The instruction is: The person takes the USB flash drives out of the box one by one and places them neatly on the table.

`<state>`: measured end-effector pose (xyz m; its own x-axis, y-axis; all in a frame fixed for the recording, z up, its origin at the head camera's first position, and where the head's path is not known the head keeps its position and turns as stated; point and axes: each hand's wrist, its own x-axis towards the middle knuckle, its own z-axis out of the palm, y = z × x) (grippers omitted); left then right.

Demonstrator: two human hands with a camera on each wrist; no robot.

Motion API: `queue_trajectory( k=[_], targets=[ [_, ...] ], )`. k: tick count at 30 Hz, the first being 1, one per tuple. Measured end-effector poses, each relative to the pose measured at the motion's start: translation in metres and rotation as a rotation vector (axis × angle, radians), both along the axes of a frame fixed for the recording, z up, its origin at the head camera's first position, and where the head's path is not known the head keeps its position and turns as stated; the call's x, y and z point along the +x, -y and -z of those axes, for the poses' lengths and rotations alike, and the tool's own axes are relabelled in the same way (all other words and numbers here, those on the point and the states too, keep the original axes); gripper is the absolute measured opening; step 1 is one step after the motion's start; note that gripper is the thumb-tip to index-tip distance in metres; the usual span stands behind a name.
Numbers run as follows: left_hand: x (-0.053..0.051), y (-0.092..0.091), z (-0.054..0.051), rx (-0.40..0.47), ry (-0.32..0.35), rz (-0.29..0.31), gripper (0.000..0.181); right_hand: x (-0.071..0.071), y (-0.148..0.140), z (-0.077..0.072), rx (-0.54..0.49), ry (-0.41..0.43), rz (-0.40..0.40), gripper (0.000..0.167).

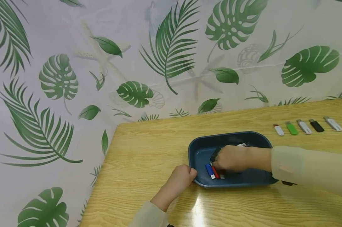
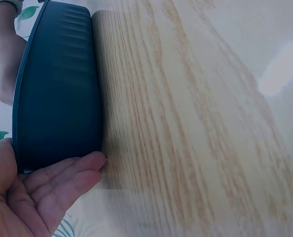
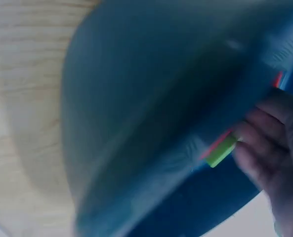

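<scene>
A dark blue tray (image 1: 199, 157) stands on the table, several USB flash drives in it. My left hand (image 1: 182, 175) holds its near left corner; in the left wrist view the thumb is at the rim and the fingers (image 2: 67, 185) lie against the outer wall. Inside the tray, my right hand (image 1: 231, 157) is among the flash drives, fingers bent downward. By its fingertips lie a blue flash drive (image 1: 209, 171), a red flash drive (image 1: 215, 172) and a black one (image 1: 215, 154). A green piece (image 3: 222, 150) touches or nearly touches the right fingers; the tray's wall and blur hide the contact.
Several flash drives stand in a row right of the tray, among them a red-and-white one (image 1: 278, 130), a green one (image 1: 291, 128) and a black one (image 1: 316, 125). The wood-grain table (image 1: 148, 142) meets a leaf-print cloth (image 1: 103, 78) behind and at left.
</scene>
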<state>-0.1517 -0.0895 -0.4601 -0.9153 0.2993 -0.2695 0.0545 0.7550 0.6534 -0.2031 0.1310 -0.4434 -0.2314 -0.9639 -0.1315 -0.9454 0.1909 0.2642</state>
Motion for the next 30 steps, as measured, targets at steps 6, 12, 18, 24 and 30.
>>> queue_trajectory(
  k=[6, 12, 18, 24, 30],
  targets=[
    [0.001, 0.000, -0.003, 0.013, 0.007, -0.003, 0.036, 0.000, 0.004, -0.001, -0.006, 0.015, -0.099, 0.016],
    [0.002, -0.002, -0.004, 0.025, 0.014, -0.002, 0.036, 0.002, 0.005, -0.001, 0.026, -0.044, -0.153, 0.018],
    [0.003, -0.003, -0.005, 0.023, 0.004, 0.007, 0.036, 0.002, 0.006, 0.001, 0.065, -0.051, -0.137, 0.016],
    [0.002, -0.003, -0.004, 0.015, 0.012, 0.000, 0.035, 0.002, 0.007, -0.005, 0.079, -0.001, -0.079, 0.013],
    [0.002, -0.001, -0.005, 0.010, 0.033, -0.023, 0.034, 0.002, 0.006, -0.024, 0.033, 0.301, 0.162, 0.014]
  ],
)
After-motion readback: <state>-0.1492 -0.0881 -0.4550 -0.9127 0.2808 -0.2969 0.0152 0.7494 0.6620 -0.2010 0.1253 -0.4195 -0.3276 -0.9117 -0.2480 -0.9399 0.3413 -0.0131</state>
